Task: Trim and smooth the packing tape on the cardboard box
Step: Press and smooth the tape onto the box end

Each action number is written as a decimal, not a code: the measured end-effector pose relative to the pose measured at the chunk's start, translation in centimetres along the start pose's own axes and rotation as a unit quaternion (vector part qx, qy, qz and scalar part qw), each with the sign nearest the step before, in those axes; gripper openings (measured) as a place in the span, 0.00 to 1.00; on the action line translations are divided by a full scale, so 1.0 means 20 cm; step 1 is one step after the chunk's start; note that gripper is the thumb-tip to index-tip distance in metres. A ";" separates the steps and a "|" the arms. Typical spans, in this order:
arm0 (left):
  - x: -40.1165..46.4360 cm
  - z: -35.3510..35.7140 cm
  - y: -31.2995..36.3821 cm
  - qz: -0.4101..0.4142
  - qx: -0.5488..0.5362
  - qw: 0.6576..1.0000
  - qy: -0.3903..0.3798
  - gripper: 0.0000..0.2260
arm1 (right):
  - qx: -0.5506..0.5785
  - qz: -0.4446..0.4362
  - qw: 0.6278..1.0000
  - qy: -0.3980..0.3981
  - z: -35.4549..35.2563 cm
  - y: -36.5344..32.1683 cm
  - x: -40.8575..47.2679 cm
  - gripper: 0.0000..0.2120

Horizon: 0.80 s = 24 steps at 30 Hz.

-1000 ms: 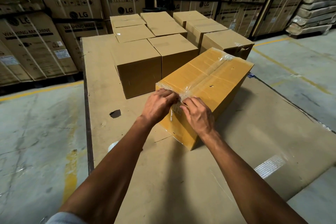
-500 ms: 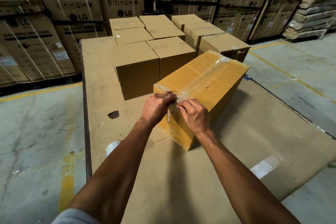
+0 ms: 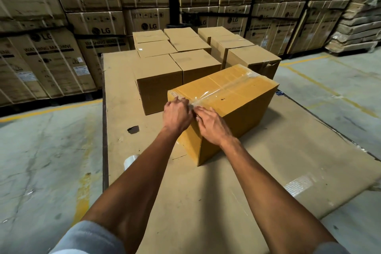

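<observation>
Two bare hands meet at the near top edge of a taped cardboard box (image 3: 237,99) lying on a flat cardboard sheet (image 3: 206,202).

The box sits at an angle near the middle of the sheet, one corner pointing toward the viewer, with clear packing tape (image 3: 218,90) running along its top seam and wrinkling where it reaches the near edge. The left hand (image 3: 177,114) curls over that edge, fingers bent and closed on the tape end, it seems, though the pinch itself is hidden. The right hand (image 3: 212,125) lies just beside it, touching the box, fingers nearly straight and pressed flat on the tape at the edge, gripping nothing. Plain brown boxes (image 3: 158,76) stand just beyond, on the far side. A tape roll (image 3: 131,161) peeks out at the sheet's left edge, beside the left forearm. Printed cartons (image 3: 49,55) are stacked along the far wall.
</observation>
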<state>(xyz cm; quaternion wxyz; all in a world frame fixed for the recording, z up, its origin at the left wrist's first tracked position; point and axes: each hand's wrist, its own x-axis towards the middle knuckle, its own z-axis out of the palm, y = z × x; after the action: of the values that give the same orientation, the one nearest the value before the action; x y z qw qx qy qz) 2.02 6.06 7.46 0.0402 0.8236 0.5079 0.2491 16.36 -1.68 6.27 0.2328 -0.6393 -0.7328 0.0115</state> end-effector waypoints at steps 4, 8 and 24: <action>-0.11 0.07 0.09 0.071 -0.042 0.996 -0.031 0.28 | -0.034 0.024 0.999 -0.027 -0.03 0.18 -0.07 0.27; -0.17 0.15 0.12 0.118 -0.017 0.991 -0.055 0.36 | -0.096 0.043 0.993 -0.048 -0.07 0.39 -0.12 0.33; -0.16 0.13 0.00 -0.003 0.125 0.992 0.024 0.29 | -0.182 -0.008 0.983 -0.001 -0.05 0.76 -0.01 0.37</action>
<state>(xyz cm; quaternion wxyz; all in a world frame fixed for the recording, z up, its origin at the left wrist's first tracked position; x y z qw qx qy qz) 2.00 3.87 3.91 -0.0747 0.8147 0.5381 0.2028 30.90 0.65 2.25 0.1116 -0.6651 -0.7280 -0.1231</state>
